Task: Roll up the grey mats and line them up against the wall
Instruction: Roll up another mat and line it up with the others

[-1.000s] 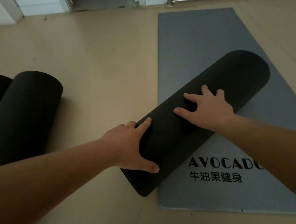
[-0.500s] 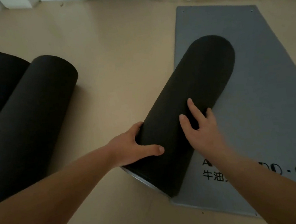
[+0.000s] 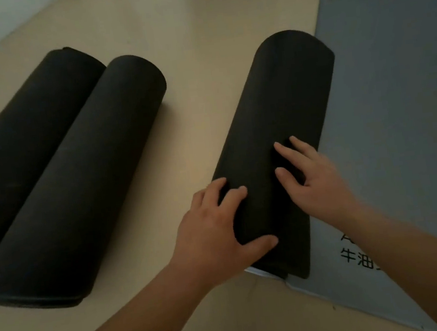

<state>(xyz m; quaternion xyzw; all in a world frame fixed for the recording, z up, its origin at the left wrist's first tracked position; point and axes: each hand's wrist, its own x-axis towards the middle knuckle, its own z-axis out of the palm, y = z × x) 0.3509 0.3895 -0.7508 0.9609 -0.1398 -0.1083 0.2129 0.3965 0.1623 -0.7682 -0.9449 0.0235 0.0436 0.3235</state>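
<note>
Rolled mat: lying along flat grey mat left edge, partly on it.
Left hand: fingers apart, pressing roll's left flank, thumb across top.
Right hand: fingers spread flat on top.
Other rolls: two, touching, leftward.

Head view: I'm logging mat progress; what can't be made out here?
All head view.
- Flat grey mat: right side cut off by frame edge; print partly covered by right forearm.
- Leftmost black rolled mat: near end cut off at left edge.
- Rightmost black rolled mat: loose edge hidden by its own bulk.
</note>
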